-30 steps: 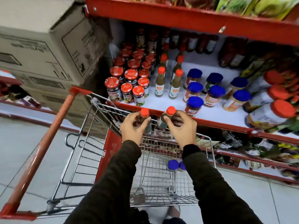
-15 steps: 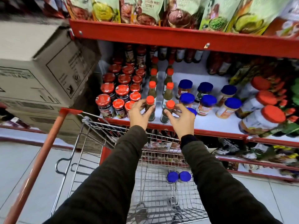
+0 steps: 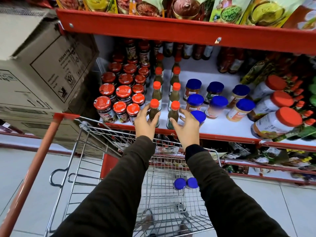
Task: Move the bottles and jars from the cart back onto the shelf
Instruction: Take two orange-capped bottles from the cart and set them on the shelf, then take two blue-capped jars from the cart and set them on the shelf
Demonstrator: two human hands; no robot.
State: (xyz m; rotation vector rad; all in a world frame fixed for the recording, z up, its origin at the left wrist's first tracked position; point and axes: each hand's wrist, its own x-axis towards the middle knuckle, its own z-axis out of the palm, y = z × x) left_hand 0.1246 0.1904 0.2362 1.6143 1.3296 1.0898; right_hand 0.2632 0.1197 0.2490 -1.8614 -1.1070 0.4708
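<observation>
Two green sauce bottles with orange caps stand at the front edge of the white shelf (image 3: 222,127), closing two rows of like bottles. My left hand (image 3: 145,123) curls around the left bottle (image 3: 154,111), thumb on its right side. My right hand (image 3: 187,128) is beside the right bottle (image 3: 174,114) with its fingers spread and its thumb by the bottle's base. Below my arms, in the wire cart (image 3: 119,132), stand two blue-lidded jars (image 3: 185,183) side by side.
Red-lidded jars (image 3: 119,100) crowd the shelf left of the bottles; blue-lidded jars (image 3: 218,103) and large orange-lidded jars (image 3: 277,120) sit to the right. A red upper shelf (image 3: 171,29) overhangs. Cardboard boxes (image 3: 42,65) are stacked at the left, beside the cart's red handle (image 3: 42,151).
Both hands carried the two bottles up from the cart and set them on the shelf's front edge. My right hand's fingers have spread off its bottle.
</observation>
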